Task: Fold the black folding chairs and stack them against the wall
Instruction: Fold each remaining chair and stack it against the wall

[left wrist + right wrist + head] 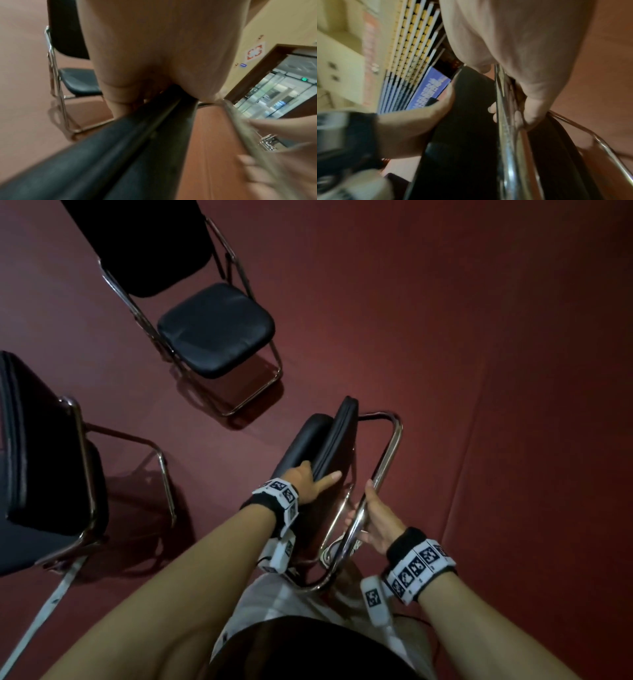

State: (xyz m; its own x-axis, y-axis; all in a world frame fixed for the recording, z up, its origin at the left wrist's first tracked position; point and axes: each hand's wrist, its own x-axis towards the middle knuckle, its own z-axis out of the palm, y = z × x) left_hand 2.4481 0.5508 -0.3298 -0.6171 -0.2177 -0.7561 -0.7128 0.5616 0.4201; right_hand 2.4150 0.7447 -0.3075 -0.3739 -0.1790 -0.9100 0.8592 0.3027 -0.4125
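A black folding chair [329,440] with chrome tubing stands nearly folded in front of me, its seat and backrest pads close together. My left hand [313,481] grips the edge of the black pads, fingers tucked between them and thumb across the outer pad [137,142]. My right hand [371,518] is wrapped round the chrome frame tube [506,121] beside the pads. Two more black folding chairs stand unfolded: one ahead [212,326] and one at the left [48,467].
Dark red floor [445,337] lies all around, with open room to the right. A white strap [51,604] trails on the floor by the left chair. A beige wall [274,27] and a doorway [283,88] show in the left wrist view.
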